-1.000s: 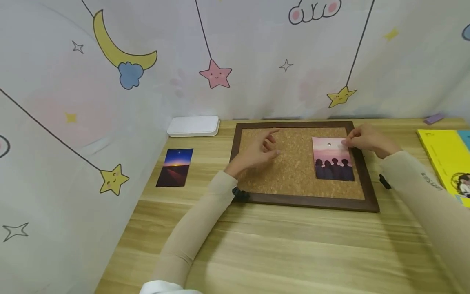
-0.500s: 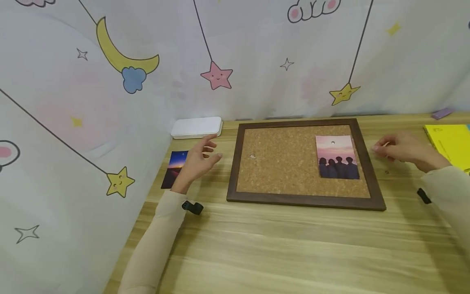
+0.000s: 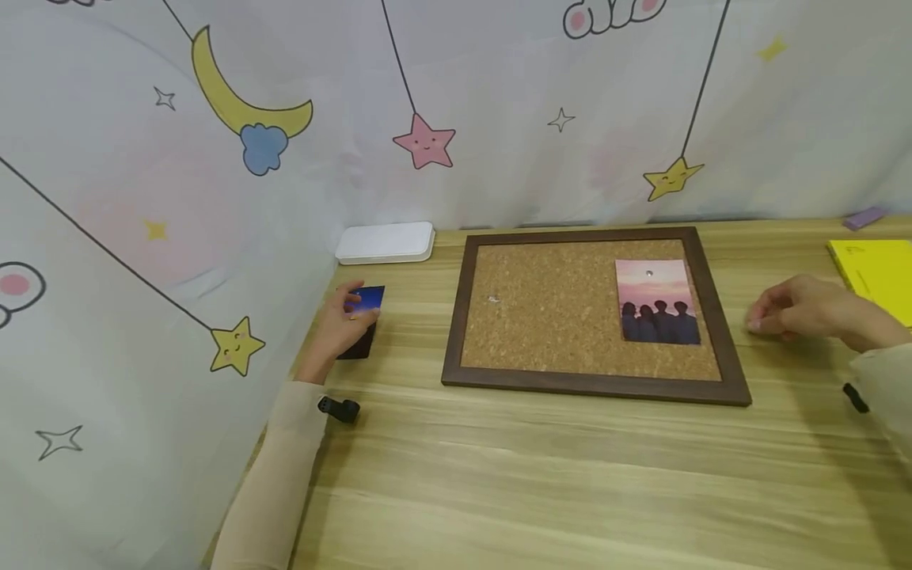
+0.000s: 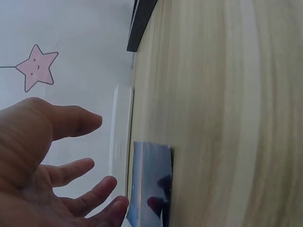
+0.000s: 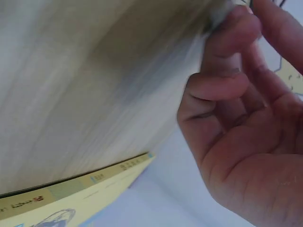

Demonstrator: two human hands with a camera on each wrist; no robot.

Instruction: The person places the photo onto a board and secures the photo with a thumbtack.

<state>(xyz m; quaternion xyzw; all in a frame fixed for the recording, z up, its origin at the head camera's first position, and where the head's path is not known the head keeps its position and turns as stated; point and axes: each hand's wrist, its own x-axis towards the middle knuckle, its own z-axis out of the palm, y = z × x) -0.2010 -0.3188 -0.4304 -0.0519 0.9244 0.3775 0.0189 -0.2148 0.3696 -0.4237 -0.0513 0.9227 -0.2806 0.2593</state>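
My left hand (image 3: 335, 328) hovers over the sunset photo (image 3: 364, 340) at the left of the table, partly hiding it. In the left wrist view its fingers are spread and loosely bent, apart from the glossy photo (image 4: 151, 184). My right hand (image 3: 805, 309) is low over the table, right of the corkboard (image 3: 549, 317), fingers curled. In the right wrist view a small blurred clear thing (image 5: 219, 15) shows by the fingertips; whether they pinch it cannot be made out. A pink photo (image 3: 655, 297) of silhouetted people is pinned to the board's right side.
A small clear pin-like item (image 3: 493, 299) lies on the cork's left part. At the back left is a white case (image 3: 385, 243). A yellow book (image 3: 879, 273) and a purple block (image 3: 864, 218) lie at the right. A printed curtain (image 3: 499, 95) hangs behind the table.
My left hand has moved from above the corkboard left to the sunset photo. The right hand has left the pink photo and moved right and down, to where a small item lay on the table.
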